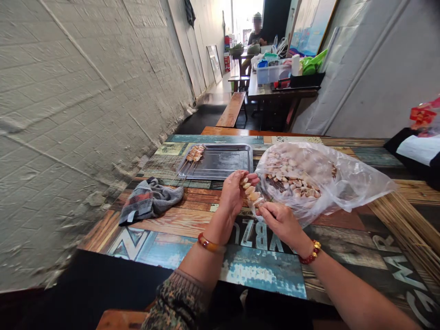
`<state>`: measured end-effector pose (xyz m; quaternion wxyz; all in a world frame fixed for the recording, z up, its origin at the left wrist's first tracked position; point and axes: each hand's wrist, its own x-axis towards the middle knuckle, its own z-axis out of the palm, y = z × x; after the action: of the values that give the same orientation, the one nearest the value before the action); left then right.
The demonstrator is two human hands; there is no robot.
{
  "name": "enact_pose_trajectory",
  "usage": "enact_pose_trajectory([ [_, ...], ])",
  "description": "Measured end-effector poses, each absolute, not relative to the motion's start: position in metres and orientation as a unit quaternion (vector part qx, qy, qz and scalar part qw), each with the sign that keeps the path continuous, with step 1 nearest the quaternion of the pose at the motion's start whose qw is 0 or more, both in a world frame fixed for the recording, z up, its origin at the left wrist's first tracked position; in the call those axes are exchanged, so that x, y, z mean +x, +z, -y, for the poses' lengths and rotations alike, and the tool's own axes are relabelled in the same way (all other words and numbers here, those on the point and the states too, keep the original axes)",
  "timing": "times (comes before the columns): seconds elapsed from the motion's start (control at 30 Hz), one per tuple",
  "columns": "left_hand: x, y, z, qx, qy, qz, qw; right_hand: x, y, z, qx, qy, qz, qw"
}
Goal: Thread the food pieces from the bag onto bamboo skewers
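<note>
A food skewer [252, 194] threaded with several pale, rounded pieces slants between my hands. My left hand [234, 191] is closed around its upper end, some fingers extended behind the pieces. Lower down, my right hand [281, 221] pinches the skewer's other end; the fingertips are partly hidden. Just beyond my right hand lies a clear plastic bag [357, 183] holding many loose pinkish-white pieces [302, 185], whose kind I cannot make out. Past my left hand sits a metal tray [225, 160], with a few finished-looking skewers [195, 154] at its left end, their sticks overhanging the near rim.
A grey towel [151, 199] lies crumpled on the patterned table [185, 215], at left. Long bamboo sticks [409, 220] are bundled at right. Farther back are a bench [232, 110], a second table with a plastic bin [273, 73], and a seated person [256, 34].
</note>
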<state>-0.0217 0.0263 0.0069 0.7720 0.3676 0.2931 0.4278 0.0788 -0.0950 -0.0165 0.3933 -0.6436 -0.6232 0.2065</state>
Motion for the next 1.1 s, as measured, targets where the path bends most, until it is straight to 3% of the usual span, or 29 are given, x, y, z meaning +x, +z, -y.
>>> enact_pose_trajectory([
  [0.63, -0.013, 0.006, -0.015, 0.388, 0.426, -0.308, 0.757, 0.068, -0.026, 0.096, -0.669, 0.096, 0.643, 0.359],
  [1.1, -0.013, 0.011, -0.004, 0.374, 0.303, -0.225, 0.847, 0.080, -0.023, 0.086, -0.686, 0.138, 0.556, 0.447],
])
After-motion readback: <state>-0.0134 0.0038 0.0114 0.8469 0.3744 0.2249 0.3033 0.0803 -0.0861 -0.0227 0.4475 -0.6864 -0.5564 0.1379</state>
